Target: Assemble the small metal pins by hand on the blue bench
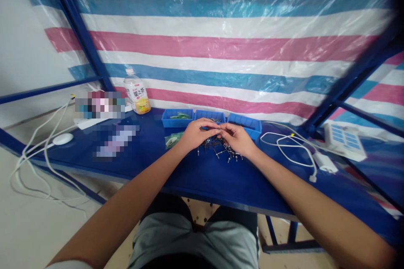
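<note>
My left hand point(196, 133) and my right hand point(239, 138) meet fingertip to fingertip over a scatter of small metal pins or screws point(217, 148) on the blue table point(202, 176). Both hands are curled in a pinch around a small metal piece point(218, 126) held between them; it is too small to name. Just behind the hands stand three shallow blue trays point(211, 116), the left one with green parts in it. A small clear bag of green parts point(172, 139) lies left of my left hand.
A drink bottle point(136, 92) stands at the back left. White cables and a round white puck point(62, 138) lie at the left end. A white charger with coiled cable point(318, 160) and a white power strip point(344, 139) sit at the right. Blue frame posts rise on both sides.
</note>
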### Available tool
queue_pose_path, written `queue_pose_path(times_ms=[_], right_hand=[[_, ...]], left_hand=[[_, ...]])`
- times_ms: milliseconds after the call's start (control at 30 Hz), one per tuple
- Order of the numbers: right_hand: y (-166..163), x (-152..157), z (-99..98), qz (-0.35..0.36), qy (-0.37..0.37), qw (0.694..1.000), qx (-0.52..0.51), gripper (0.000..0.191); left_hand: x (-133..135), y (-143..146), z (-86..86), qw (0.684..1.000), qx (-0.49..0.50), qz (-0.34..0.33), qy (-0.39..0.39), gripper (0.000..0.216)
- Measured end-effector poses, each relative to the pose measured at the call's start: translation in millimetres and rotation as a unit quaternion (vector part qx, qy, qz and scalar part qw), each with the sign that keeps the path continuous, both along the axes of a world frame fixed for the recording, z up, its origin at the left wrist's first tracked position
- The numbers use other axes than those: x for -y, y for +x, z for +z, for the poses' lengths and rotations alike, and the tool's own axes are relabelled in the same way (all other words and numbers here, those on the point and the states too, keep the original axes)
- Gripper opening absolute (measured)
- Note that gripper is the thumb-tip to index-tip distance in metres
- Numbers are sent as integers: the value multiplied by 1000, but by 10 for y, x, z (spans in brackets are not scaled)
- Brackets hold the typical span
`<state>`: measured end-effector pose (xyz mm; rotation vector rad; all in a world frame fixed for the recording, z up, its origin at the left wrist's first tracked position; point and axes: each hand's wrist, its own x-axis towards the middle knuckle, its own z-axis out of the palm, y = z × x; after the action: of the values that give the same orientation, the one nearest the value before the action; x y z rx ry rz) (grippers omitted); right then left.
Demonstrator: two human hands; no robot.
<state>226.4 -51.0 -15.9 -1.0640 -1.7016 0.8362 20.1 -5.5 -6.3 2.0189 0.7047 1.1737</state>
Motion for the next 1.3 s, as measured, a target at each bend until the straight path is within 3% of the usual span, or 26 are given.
queue_pose_path(times_ms=[233, 367, 467, 567, 633, 733, 833, 1000, 1300], right_hand=[[58, -76, -2, -19, -34, 998, -44, 42], [143, -168, -9, -83, -65, 978, -180, 45], [220, -204, -4, -131, -110, 965, -200, 46], [268, -182, 20, -146, -102, 979, -102, 48], [282, -136, 37, -153, -33, 987, 42, 47], [297, -59, 34, -163, 98, 941, 279, 40], [314, -18, -3, -168, 132, 895, 391, 36], [295, -47, -54, -140, 112, 878, 443, 19], [247, -58, -63, -105, 93, 909, 392, 18]], left_hand=[[0, 7, -11, 999, 10, 3, -42, 31], [10, 15, -13, 999, 5, 15, -44, 32], [13, 17, -7, 999, -3, 25, -38, 30], [14, 11, 3, 999, -14, 40, -31, 29], [19, 1, 12, 998, -21, 54, -15, 28], [44, -16, 29, 994, -51, 84, 43, 23], [81, -22, 50, 984, -107, 91, 111, 22], [113, -15, 55, 974, -153, 72, 149, 24], [178, 11, 5, 961, -194, 50, 189, 24]])
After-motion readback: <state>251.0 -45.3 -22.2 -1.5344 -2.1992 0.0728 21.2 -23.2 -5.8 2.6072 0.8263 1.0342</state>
